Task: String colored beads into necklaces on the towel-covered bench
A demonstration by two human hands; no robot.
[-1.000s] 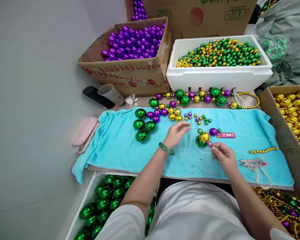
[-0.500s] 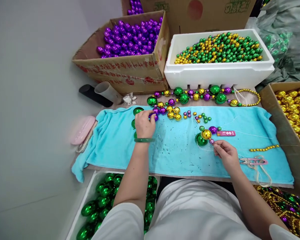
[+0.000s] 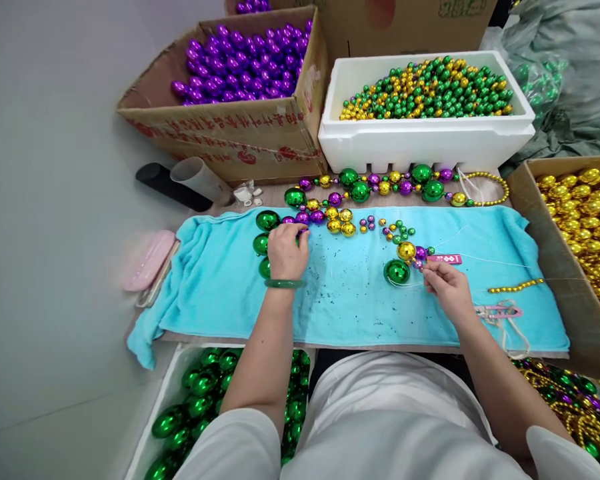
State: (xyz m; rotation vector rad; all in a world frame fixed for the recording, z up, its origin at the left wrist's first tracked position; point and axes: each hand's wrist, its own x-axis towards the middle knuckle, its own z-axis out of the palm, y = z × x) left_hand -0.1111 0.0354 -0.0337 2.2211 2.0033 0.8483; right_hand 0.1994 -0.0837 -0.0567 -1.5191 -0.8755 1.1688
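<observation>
My left hand, with a green bangle at the wrist, bends its fingers over a purple bead, mostly hidden. Large green beads lie along its left side; gold beads sit to its right. The fingertips of my right hand are pinched at a small light-purple bead. Touching or close to that bead are a gold bead, a purple bead and a large green bead. Thin clear string runs rightward over the towel.
A turquoise towel covers the table. Behind it lie a finished-looking bead strand, a box of purple beads and a foam box. Pink-handled snips lie at right beside a gold bead string. A gold-bead carton stands right.
The whole view has shifted slightly. My right hand has moved up a little toward the pink tag, bringing the small light-purple bead nearer the purple one. My left hand stays by the purple beads.
</observation>
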